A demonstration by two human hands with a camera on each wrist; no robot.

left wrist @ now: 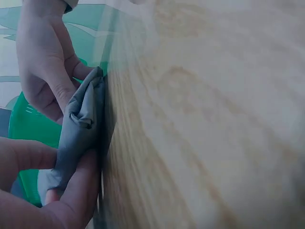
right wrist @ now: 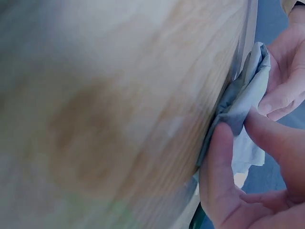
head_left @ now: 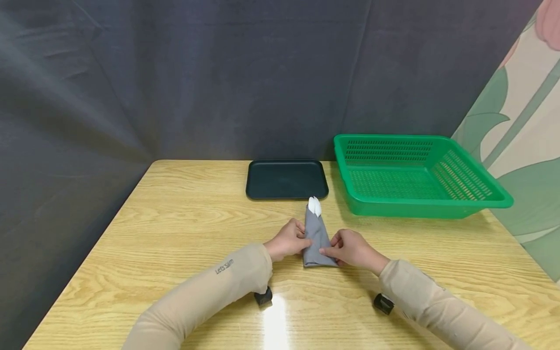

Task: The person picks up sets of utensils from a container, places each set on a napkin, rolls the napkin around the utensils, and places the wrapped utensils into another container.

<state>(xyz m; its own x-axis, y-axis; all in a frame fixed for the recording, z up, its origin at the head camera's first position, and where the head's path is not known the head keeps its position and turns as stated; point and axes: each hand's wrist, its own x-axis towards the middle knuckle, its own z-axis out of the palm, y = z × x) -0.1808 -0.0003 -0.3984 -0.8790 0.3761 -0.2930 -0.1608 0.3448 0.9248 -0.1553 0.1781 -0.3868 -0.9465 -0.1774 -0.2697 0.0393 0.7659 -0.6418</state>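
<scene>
A grey cloth napkin (head_left: 316, 238), folded into a narrow wrap, lies on the wooden table between both hands. Two white utensil ends (head_left: 314, 206) stick out of its far end; the rest of them is hidden inside the cloth. My left hand (head_left: 289, 239) pinches the left edge of the napkin between thumb and fingers. On the opposite side, near the lower right corner, my right hand (head_left: 353, 250) pinches the cloth. Both wrist views show the napkin (left wrist: 81, 124) as a thick folded roll low on the tabletop, with fingertips on either side of it.
Just beyond the napkin lies a dark rectangular tray (head_left: 287, 180) at the table's back edge. A green plastic basket (head_left: 415, 206) with perforated walls stands at the back right. Behind the table (head_left: 175, 223) hangs a dark curtain (head_left: 245, 78).
</scene>
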